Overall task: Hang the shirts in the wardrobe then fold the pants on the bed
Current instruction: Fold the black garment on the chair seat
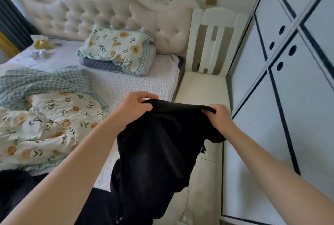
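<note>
Black pants (155,152) were held up in the air over the near corner of the bed (141,82), just beside the white chair (204,87). The cloth was seen to be dark and matte, hanging in loose folds from a taut upper edge, with a ragged, frayed edge at the right and bottom. Whether that upper edge was the waistband could not be made out.

The left hand (133,105) was curled round the left end of the upper edge, cloth pinched between thumb and fingers. The right hand (219,116) was clenched on the right end, knuckles up. Both forearms were stretched forward, bare, with the edge drawn tight between the hands.

A flowered quilt (45,125) was bunched on the bed at left, a flowered pillow (115,46) near the headboard. The wardrobe (289,102) doors were closed at right.
</note>
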`<state>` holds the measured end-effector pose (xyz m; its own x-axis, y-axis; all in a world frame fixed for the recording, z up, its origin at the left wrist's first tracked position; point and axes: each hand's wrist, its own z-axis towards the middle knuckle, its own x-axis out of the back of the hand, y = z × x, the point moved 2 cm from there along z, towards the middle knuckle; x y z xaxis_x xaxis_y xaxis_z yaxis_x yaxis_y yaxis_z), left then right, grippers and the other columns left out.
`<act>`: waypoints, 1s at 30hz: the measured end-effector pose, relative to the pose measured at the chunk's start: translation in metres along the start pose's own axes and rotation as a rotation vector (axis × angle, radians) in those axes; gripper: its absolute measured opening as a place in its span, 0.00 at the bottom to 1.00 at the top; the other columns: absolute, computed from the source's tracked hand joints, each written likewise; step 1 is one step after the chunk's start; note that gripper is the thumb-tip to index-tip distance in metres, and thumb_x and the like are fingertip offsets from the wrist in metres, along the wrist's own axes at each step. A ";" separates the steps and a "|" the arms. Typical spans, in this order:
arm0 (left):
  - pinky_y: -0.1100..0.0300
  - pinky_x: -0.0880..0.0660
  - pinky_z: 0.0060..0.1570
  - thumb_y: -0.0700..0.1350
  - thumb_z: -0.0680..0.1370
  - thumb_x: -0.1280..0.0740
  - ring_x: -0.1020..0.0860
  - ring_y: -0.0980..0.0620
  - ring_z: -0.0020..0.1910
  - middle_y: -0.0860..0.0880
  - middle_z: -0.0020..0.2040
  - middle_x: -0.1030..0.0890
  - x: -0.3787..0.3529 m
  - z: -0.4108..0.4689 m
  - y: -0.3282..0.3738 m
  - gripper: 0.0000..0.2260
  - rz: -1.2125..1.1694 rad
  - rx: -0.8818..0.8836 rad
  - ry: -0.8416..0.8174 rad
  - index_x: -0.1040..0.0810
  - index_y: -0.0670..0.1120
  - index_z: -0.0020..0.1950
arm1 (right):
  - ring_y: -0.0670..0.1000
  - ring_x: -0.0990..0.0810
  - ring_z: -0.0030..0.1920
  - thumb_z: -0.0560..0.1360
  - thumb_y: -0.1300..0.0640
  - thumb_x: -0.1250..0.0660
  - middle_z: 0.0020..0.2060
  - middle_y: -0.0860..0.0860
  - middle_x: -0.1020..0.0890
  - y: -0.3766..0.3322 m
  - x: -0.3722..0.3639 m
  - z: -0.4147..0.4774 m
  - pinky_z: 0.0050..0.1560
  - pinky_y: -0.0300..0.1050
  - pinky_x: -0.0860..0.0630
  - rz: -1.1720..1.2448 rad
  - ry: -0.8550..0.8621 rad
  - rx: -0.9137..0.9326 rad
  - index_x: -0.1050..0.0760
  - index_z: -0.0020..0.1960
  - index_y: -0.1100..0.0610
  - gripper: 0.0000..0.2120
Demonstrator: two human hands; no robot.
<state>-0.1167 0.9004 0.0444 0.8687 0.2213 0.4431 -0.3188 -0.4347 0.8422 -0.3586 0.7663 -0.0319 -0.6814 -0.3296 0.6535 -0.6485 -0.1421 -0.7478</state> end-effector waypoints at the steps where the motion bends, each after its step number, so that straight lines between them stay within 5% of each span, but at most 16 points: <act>1: 0.57 0.18 0.46 0.36 0.74 0.35 0.16 0.52 0.43 0.54 0.50 0.16 -0.004 0.008 0.005 0.19 0.020 -0.010 0.010 0.17 0.59 0.55 | 0.50 0.28 0.32 0.78 0.53 0.35 0.26 0.48 0.27 -0.004 0.012 0.004 0.32 0.43 0.36 0.020 0.022 0.014 0.31 0.28 0.52 0.20; 4: 0.53 0.18 0.47 0.36 0.75 0.35 0.16 0.51 0.41 0.52 0.52 0.16 -0.014 0.030 0.024 0.19 0.077 -0.046 0.039 0.20 0.56 0.60 | 0.52 0.25 0.31 0.77 0.50 0.33 0.26 0.52 0.25 -0.026 0.047 0.013 0.34 0.45 0.34 0.059 0.037 0.054 0.28 0.28 0.54 0.20; 7: 0.51 0.19 0.48 0.37 0.74 0.34 0.16 0.51 0.42 0.52 0.50 0.16 -0.024 0.051 0.046 0.20 0.163 -0.099 -0.004 0.22 0.57 0.62 | 0.55 0.19 0.37 0.75 0.47 0.31 0.33 0.58 0.18 -0.057 0.080 0.020 0.41 0.49 0.24 0.080 0.079 0.168 0.19 0.38 0.61 0.18; 10: 0.58 0.26 0.54 0.39 0.74 0.31 0.21 0.54 0.55 0.55 0.63 0.23 -0.040 0.072 0.076 0.29 0.313 -0.152 -0.151 0.32 0.57 0.73 | 0.54 0.21 0.33 0.74 0.50 0.28 0.30 0.57 0.20 -0.092 0.109 0.026 0.38 0.49 0.26 0.093 0.126 0.306 0.20 0.36 0.61 0.15; 12: 0.57 0.28 0.61 0.36 0.74 0.31 0.26 0.53 0.64 0.55 0.69 0.29 -0.051 0.081 0.107 0.34 0.224 -0.250 -0.262 0.37 0.57 0.75 | 0.46 0.26 0.28 0.73 0.55 0.27 0.24 0.48 0.23 -0.110 0.119 0.032 0.32 0.42 0.31 0.049 0.118 0.365 0.23 0.30 0.53 0.14; 15: 0.57 0.26 0.61 0.32 0.71 0.33 0.21 0.51 0.61 0.50 0.62 0.20 -0.059 0.090 0.152 0.38 -0.081 -0.326 -0.532 0.37 0.59 0.75 | 0.40 0.24 0.30 0.69 0.55 0.24 0.25 0.42 0.23 -0.130 0.124 0.046 0.35 0.39 0.26 -0.043 0.145 0.404 0.23 0.30 0.43 0.13; 18: 0.56 0.23 0.58 0.39 0.71 0.27 0.18 0.50 0.55 0.47 0.55 0.17 -0.062 0.104 0.177 0.29 -0.019 -0.371 -0.622 0.28 0.56 0.69 | 0.46 0.19 0.36 0.66 0.54 0.23 0.31 0.45 0.19 -0.138 0.131 0.062 0.41 0.50 0.20 -0.064 0.284 0.376 0.19 0.35 0.51 0.05; 22: 0.55 0.22 0.47 0.43 0.71 0.24 0.19 0.47 0.40 0.45 0.38 0.19 -0.064 0.135 0.190 0.10 0.191 -0.445 -0.381 0.18 0.39 0.47 | 0.45 0.19 0.38 0.67 0.55 0.24 0.33 0.45 0.18 -0.148 0.142 0.080 0.43 0.51 0.20 -0.043 0.416 0.314 0.25 0.39 0.49 0.09; 26: 0.54 0.19 0.50 0.41 0.73 0.25 0.15 0.48 0.43 0.45 0.42 0.14 -0.055 0.162 0.200 0.05 -0.031 -0.417 -0.332 0.16 0.44 0.48 | 0.41 0.20 0.45 0.71 0.51 0.25 0.40 0.43 0.18 -0.142 0.156 0.084 0.48 0.36 0.23 0.087 0.511 0.330 0.26 0.50 0.50 0.13; 30: 0.58 0.20 0.46 0.42 0.75 0.27 0.15 0.49 0.46 0.47 0.45 0.14 -0.053 0.174 0.217 0.05 -0.106 -0.445 -0.408 0.15 0.47 0.50 | 0.41 0.24 0.56 0.72 0.48 0.27 0.53 0.42 0.22 -0.111 0.169 0.085 0.55 0.33 0.29 0.220 0.528 0.210 0.30 0.61 0.49 0.20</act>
<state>-0.1662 0.6427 0.1500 0.9514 -0.1470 0.2707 -0.2741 -0.0032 0.9617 -0.3731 0.6468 0.1517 -0.9031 0.1271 0.4102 -0.4287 -0.3223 -0.8440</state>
